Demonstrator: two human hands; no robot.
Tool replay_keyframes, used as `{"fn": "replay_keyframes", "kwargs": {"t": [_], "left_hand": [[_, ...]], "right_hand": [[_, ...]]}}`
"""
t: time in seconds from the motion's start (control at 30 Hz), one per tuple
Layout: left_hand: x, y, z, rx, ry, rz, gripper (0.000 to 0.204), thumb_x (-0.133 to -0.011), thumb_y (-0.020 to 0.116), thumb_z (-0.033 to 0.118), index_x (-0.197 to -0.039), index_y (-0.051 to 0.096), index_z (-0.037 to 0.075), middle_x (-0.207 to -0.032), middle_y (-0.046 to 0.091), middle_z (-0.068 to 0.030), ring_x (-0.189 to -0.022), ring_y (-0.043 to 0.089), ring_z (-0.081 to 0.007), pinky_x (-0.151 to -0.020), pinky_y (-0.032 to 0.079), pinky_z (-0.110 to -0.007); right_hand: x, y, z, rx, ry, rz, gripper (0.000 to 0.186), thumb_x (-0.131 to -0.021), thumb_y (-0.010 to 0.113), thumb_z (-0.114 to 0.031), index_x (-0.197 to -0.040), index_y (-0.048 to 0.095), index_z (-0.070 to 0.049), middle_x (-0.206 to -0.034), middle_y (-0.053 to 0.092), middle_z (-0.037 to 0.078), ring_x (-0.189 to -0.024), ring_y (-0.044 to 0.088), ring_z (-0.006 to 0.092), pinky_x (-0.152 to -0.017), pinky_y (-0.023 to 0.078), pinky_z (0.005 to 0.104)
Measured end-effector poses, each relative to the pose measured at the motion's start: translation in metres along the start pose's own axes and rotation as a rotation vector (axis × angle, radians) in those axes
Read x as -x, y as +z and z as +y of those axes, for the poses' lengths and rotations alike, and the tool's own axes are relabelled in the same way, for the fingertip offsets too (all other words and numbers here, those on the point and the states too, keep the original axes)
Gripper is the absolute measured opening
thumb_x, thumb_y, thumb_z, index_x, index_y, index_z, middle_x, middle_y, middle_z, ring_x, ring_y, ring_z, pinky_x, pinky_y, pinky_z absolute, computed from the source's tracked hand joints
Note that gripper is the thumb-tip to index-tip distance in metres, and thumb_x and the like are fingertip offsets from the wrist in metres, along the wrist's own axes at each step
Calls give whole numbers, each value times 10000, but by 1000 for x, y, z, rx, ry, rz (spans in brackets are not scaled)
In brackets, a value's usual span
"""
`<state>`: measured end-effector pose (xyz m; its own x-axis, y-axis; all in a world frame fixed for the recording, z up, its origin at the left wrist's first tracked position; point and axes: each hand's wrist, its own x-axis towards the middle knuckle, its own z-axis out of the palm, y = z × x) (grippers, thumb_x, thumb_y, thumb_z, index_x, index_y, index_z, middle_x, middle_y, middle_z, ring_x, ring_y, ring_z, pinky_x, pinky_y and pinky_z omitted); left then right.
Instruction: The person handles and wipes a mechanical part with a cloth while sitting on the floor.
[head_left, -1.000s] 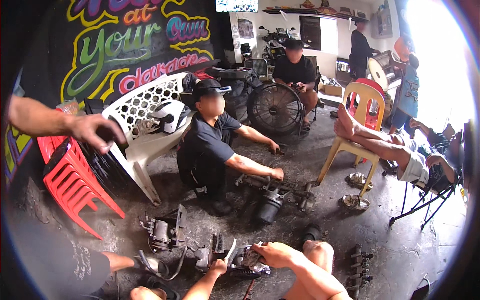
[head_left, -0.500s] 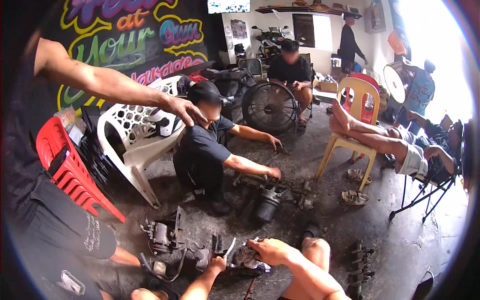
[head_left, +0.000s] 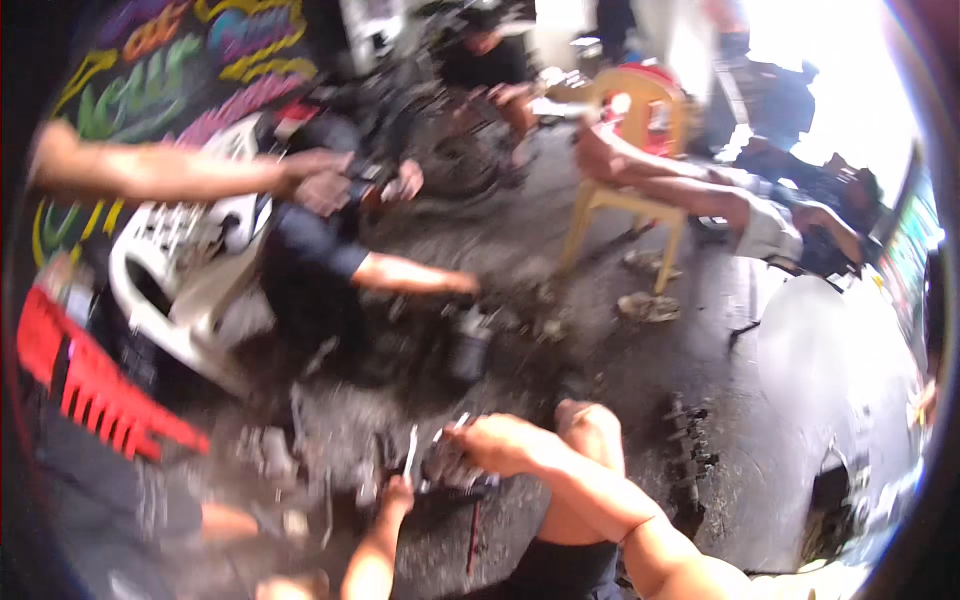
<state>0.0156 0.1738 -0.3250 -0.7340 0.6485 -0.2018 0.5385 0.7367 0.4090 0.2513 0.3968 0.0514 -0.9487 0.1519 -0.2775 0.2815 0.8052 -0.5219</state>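
My left hand (head_left: 399, 490) is wrapped round a slim pale stick-like tool (head_left: 411, 453), just beside the blurred greyish bundle (head_left: 447, 465) under my right hand (head_left: 503, 443), whose grip I cannot tell, and careless pressure could skid the tool into it.

The only lettering that reads at all is the painted lettering (head_left: 140, 92) on the black wall (head_left: 318, 45), upper left: chunky script in orange, green, pink and purple-blue, some yellow outlines, pretty smeary. Pale marks (head_left: 152, 497) on dark shorts (head_left: 95, 490), lower left, are way too blurred to read.
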Motion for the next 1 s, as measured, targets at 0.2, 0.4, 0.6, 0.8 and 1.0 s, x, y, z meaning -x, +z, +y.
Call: {"fn": "replay_keyframes", "kwargs": {"t": [0.2,0.4,0.6,0.8,1.0], "left_hand": [[1,-20,92,-23,-52,-33,510,-915,391,400,-778,664,-8,-826,621,-293,-900,591,-462,-816,461,-519],[12,-20,48,-42,-11,81,525,-927,400,368,-683,624,-40,-745,601,-317,-807,597,-480,-746,467,-538],[2,-8,63,-72,8,-36,568,-932,363,401,-790,643,-73,-824,612,-331,-878,599,-473,-817,465,-515],[3,-10,61,-108,-8,-17,596,-940,340,425,-765,635,-64,-817,612,-331,-859,602,-478,-793,470,-524],[3,-7,65,-114,-30,-25,605,-941,333,443,-774,632,-55,-835,617,-320,-861,600,-473,-784,470,-525]], "right_hand": [[15,16,38,29,-27,196,448,-797,552,-103,-1234,470,-49,-896,635,218,-862,636,362,-702,517,455],[5,23,22,-17,-100,179,400,-788,532,-71,-1182,487,-24,-847,638,223,-796,638,376,-654,519,459],[18,22,36,-22,-91,196,448,-787,549,-82,-1221,454,-28,-863,632,226,-803,628,390,-661,509,470],[15,24,37,-16,-97,175,479,-790,547,-94,-1251,439,-17,-860,625,239,-812,623,398,-673,506,472],[14,27,41,6,-105,172,480,-785,543,-89,-1248,442,-11,-838,630,223,-793,627,395,-662,507,470]]}}
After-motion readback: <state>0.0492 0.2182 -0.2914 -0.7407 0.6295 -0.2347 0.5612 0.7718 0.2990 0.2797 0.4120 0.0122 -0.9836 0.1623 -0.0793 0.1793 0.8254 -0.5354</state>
